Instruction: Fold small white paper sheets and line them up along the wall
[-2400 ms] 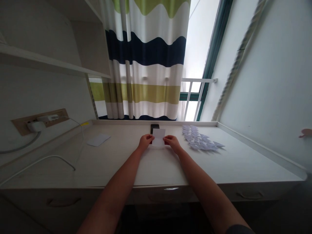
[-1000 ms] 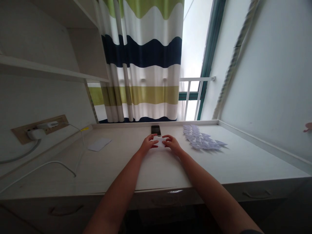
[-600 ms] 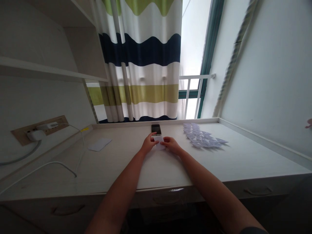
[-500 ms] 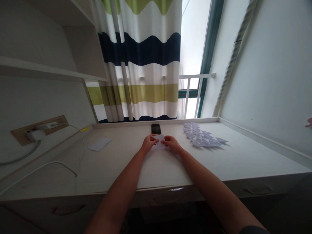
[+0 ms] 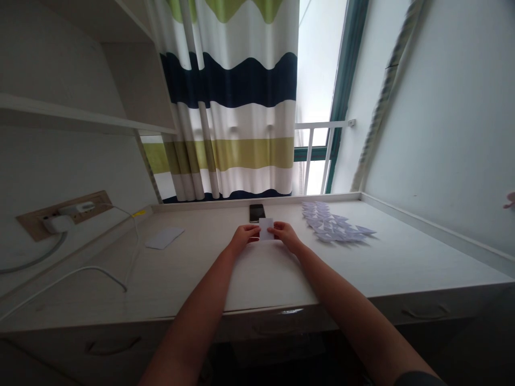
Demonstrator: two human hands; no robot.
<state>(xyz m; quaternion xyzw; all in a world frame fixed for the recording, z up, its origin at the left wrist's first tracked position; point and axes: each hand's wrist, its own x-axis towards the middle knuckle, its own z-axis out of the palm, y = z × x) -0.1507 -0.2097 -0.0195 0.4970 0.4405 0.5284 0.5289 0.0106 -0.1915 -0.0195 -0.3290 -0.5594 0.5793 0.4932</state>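
Observation:
A small white piece of paper (image 5: 265, 229) is held up between my two hands, just above the desk. My left hand (image 5: 244, 235) pinches its left edge with the fingertips. On the other side, my right hand (image 5: 284, 234) grips the right edge, thumb laid across the front. Right behind the paper a dark phone (image 5: 256, 212) lies flat on the desk. Off to the right of my hands, several folded white paper pieces (image 5: 333, 224) with pointed ends sit in overlapping rows.
Flat white sheets of paper (image 5: 164, 238) lie on the left of the white desk (image 5: 193, 279). A white cable (image 5: 96, 268) runs across the desk from the wall sockets (image 5: 64, 214). A raised rim (image 5: 225, 201) borders the back, below a striped curtain (image 5: 249, 123).
The paper has been raised slightly and turned more upright, showing a plain rectangular face. My left fingers have shifted to its left edge. Everything else on the desk stays put.

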